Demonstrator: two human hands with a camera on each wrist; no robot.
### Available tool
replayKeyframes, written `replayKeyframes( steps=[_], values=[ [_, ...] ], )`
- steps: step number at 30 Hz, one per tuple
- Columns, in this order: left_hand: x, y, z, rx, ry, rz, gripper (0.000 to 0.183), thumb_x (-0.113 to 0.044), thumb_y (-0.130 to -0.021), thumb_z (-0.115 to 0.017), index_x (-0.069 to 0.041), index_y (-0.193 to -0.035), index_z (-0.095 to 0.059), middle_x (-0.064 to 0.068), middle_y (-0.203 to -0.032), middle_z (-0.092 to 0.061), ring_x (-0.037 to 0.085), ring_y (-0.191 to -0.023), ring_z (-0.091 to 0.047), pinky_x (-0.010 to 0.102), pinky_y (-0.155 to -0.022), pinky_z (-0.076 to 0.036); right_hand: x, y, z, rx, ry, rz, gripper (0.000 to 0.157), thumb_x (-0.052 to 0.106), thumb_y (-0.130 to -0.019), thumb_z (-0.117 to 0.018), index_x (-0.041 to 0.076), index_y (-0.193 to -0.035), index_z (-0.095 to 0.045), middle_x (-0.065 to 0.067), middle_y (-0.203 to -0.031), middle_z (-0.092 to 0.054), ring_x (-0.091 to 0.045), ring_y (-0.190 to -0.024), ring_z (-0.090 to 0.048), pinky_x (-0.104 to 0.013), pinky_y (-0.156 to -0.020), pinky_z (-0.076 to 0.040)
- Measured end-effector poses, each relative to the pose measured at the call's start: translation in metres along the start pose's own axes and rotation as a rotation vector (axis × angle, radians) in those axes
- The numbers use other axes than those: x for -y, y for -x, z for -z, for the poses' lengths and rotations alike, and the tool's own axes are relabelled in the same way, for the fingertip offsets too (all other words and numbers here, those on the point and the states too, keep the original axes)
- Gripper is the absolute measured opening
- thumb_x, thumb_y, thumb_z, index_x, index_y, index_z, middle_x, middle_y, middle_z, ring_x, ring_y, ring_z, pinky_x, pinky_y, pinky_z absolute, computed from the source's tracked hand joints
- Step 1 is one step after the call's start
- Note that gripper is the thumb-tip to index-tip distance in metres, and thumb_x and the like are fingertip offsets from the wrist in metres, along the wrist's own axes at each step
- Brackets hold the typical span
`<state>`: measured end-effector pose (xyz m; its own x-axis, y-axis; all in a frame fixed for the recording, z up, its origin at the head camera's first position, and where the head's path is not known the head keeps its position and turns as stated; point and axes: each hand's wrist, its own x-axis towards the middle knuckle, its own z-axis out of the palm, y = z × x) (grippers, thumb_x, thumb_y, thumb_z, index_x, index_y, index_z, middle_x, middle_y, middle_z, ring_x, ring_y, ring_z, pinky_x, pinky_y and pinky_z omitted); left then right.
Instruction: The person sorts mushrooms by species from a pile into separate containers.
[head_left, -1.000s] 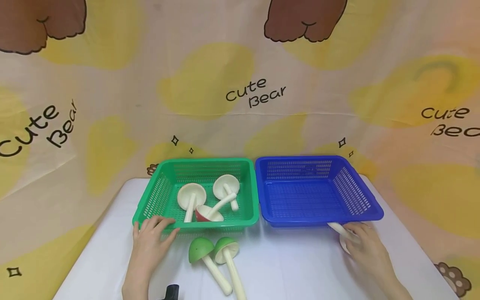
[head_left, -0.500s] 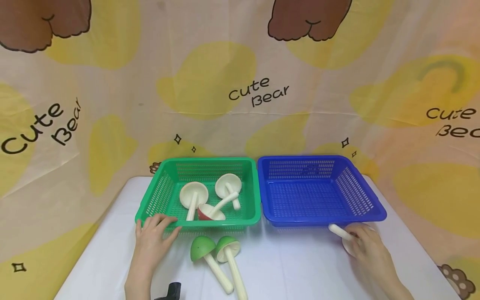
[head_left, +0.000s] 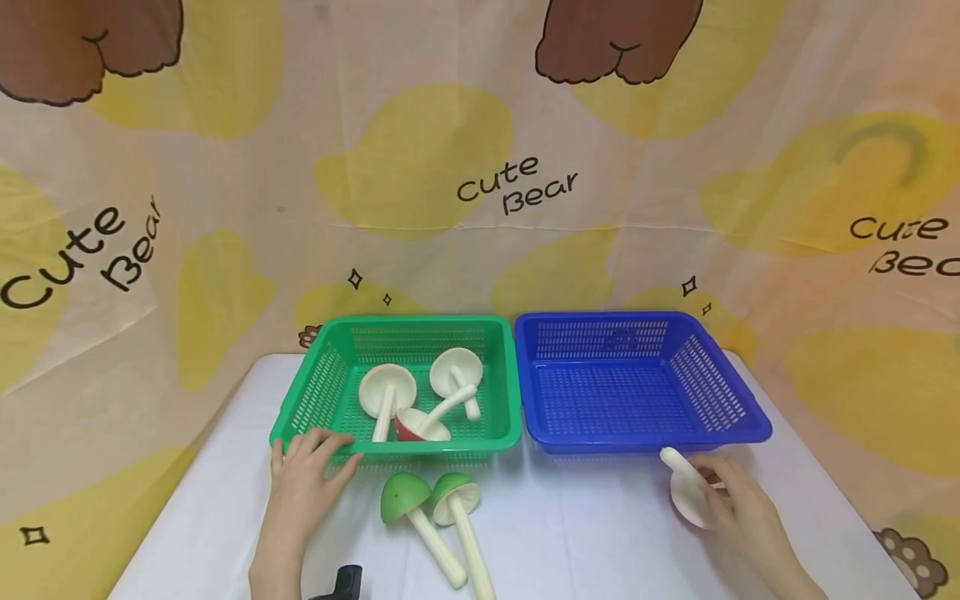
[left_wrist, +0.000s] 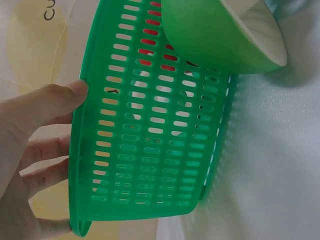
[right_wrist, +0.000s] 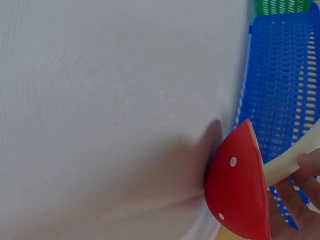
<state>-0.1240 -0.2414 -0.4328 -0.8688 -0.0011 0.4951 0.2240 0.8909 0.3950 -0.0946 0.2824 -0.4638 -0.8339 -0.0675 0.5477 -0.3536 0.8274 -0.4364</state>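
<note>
My right hand (head_left: 738, 504) pinches the pale stem of a toy mushroom (head_left: 692, 498) just in front of the blue basket (head_left: 645, 442). In the right wrist view this mushroom's red, white-dotted cap (right_wrist: 235, 185) points down near the tablecloth, and the stem slants up between thumb and fingers. My left hand (head_left: 303, 475) rests with spread fingers on the front left rim of the green basket (head_left: 450, 447); the left wrist view shows its fingertips touching that rim. Inside the green basket lie a red-capped mushroom (head_left: 420, 427) and two others (head_left: 386, 392), (head_left: 456, 375) with their pale undersides showing.
Two green-capped toy mushrooms (head_left: 405, 497), (head_left: 456, 497) lie side by side on the white tablecloth (head_left: 570, 533), in front of the green basket. A black object (head_left: 347, 581) shows at the bottom edge. A printed curtain (head_left: 420, 167) hangs behind the baskets.
The mushroom in my right hand has turned, so more of its pale underside shows left of the fingers. My left hand keeps its place on the green rim.
</note>
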Motion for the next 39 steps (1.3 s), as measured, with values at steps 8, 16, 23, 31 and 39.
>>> replayKeyframes(
  steps=[8, 16, 23, 31, 39],
  values=[
    [0.0, 0.001, 0.001, 0.001, 0.01, 0.004, 0.024, -0.015, -0.076, -0.079, -0.011, -0.098, -0.07, 0.01, -0.098, -0.064, 0.035, -0.104, -0.054, 0.078, -0.104, -0.017, 0.011, -0.001, 0.005, 0.012, -0.135, -0.01, 0.044, -0.023, -0.072, -0.063, 0.002, -0.108, -0.061, 0.008, -0.094, -0.062, 0.017, -0.088, -0.05, 0.002, -0.07, -0.042],
    [0.001, 0.002, 0.001, -0.002, 0.005, 0.009, 0.025, -0.015, -0.076, -0.08, -0.011, -0.098, -0.071, 0.01, -0.098, -0.064, 0.035, -0.103, -0.054, 0.079, -0.103, -0.017, 0.032, -0.013, 0.013, 0.08, -0.201, -0.054, 0.039, -0.017, -0.077, -0.065, 0.004, -0.11, -0.061, 0.019, -0.096, -0.061, 0.015, -0.087, -0.053, -0.002, -0.071, -0.046],
    [0.001, 0.001, 0.0, 0.004, 0.005, 0.01, 0.025, -0.016, -0.076, -0.08, -0.011, -0.098, -0.07, 0.009, -0.097, -0.064, 0.035, -0.104, -0.054, 0.078, -0.104, -0.017, 0.055, -0.024, 0.018, 0.135, -0.288, -0.027, 0.036, -0.014, -0.082, -0.063, 0.005, -0.112, -0.059, 0.019, -0.098, -0.06, 0.013, -0.09, -0.055, -0.004, -0.074, -0.05],
    [0.0, 0.0, 0.0, 0.005, 0.006, 0.013, 0.025, -0.016, -0.076, -0.08, -0.012, -0.098, -0.07, 0.009, -0.098, -0.064, 0.034, -0.104, -0.054, 0.078, -0.104, -0.018, 0.08, -0.043, 0.017, 0.168, -0.345, -0.004, 0.032, -0.007, -0.086, -0.063, 0.008, -0.114, -0.059, 0.01, -0.098, -0.063, 0.008, -0.092, -0.058, -0.007, -0.078, -0.051],
    [0.001, -0.001, -0.001, 0.001, -0.001, 0.007, 0.026, -0.016, -0.075, -0.08, -0.011, -0.098, -0.071, 0.008, -0.097, -0.064, 0.034, -0.103, -0.055, 0.078, -0.103, -0.019, 0.105, -0.066, 0.009, 0.216, -0.371, -0.032, 0.027, -0.001, -0.089, -0.062, 0.009, -0.115, -0.059, 0.002, -0.099, -0.065, 0.004, -0.092, -0.06, -0.013, -0.08, -0.054]
  ],
)
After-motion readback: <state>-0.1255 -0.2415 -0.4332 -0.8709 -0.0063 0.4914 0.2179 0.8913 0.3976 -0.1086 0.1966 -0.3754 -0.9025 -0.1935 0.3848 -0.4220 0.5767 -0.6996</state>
